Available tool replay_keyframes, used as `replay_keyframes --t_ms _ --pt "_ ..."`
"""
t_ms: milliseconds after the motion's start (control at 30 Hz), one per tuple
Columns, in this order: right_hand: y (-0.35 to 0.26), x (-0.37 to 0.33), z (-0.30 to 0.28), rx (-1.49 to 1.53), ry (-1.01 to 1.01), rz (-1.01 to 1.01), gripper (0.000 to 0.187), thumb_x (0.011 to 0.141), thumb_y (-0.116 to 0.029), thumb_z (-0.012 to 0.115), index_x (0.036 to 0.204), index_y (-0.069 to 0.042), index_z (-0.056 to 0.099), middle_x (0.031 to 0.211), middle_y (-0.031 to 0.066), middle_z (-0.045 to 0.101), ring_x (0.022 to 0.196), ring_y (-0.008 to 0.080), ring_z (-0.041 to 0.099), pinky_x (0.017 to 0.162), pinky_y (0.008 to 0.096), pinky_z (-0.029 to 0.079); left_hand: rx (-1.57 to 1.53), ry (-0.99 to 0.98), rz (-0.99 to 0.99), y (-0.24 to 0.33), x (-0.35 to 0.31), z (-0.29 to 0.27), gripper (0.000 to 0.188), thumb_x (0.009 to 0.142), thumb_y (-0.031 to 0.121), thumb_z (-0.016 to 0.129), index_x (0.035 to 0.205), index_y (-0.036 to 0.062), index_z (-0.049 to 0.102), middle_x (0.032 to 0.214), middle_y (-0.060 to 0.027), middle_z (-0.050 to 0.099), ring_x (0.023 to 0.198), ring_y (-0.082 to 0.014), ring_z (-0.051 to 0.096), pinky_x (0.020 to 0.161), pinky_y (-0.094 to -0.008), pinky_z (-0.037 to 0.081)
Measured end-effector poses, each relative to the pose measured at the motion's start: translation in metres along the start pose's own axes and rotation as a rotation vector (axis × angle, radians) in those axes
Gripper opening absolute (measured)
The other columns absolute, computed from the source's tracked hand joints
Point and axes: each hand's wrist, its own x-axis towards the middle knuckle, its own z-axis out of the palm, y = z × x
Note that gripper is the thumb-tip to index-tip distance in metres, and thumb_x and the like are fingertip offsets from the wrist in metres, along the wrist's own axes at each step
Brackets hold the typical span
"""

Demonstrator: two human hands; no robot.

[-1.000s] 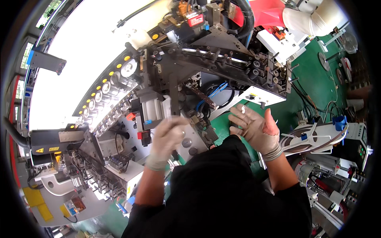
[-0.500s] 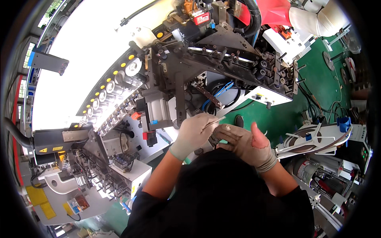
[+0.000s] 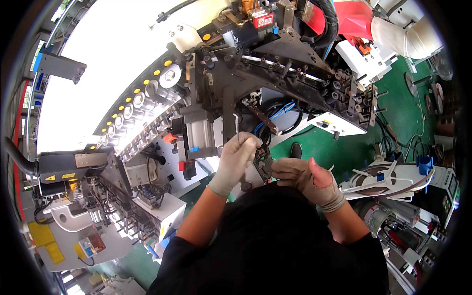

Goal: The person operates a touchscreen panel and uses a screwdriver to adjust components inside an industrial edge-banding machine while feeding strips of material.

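Note:
My left hand (image 3: 237,160), in a pale work glove, is closed round a thin bent metal hex key (image 3: 236,127), whose short angled end points up past the fingers. To the right of it is my right hand (image 3: 309,181), in a worn glove with the thumb bare. Its fingers are loosely bent toward the left, with the thumb raised apart from them. I see nothing held in it, though the palm side is hidden. Between both hands stands a dark metal machine part (image 3: 264,164), touching or just behind the left hand's fingers.
Ahead runs a dark machine frame (image 3: 280,78) with rollers and bolts. A row of shiny metal rollers (image 3: 140,101) lines the bright white panel at left. Cables (image 3: 280,115) hang below the frame. A white reel stand (image 3: 388,182) is at right, over green floor (image 3: 314,147).
My hands have come apart: the left has shifted left, and the hex key now stands upright in it. The right hand stays near its place. The view has shifted slightly.

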Motion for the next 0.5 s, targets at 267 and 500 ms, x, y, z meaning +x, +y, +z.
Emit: replay_keyframes --t_ms 267,500 --pt "0.040 0.036 -0.023 -0.826 0.223 0.023 0.042 0.107 -0.029 0.059 0.135 0.001 0.063 0.119 0.0132 0.071 0.116 0.0244 0.067 0.102 0.0350 0.050 -0.454 0.083 -0.176 -0.067 0.036 0.022 0.035 0.112 0.040 0.051 0.105 0.0075 0.063 0.083 -0.0001 0.060 0.070 -0.0111 0.056 0.062 -0.0235 0.044" --pt "0.060 0.049 -0.049 -0.353 0.376 0.137 0.039 0.104 -0.027 0.059 0.129 0.004 0.061 0.082 0.0056 0.061 0.067 0.0132 0.058 0.073 0.0307 0.052 -0.550 0.029 -0.271 -0.120 0.080 0.022 0.035 0.107 0.029 0.060 0.135 0.0076 0.059 0.118 -0.0028 0.065 0.103 -0.0150 0.063 0.087 -0.0311 0.052"
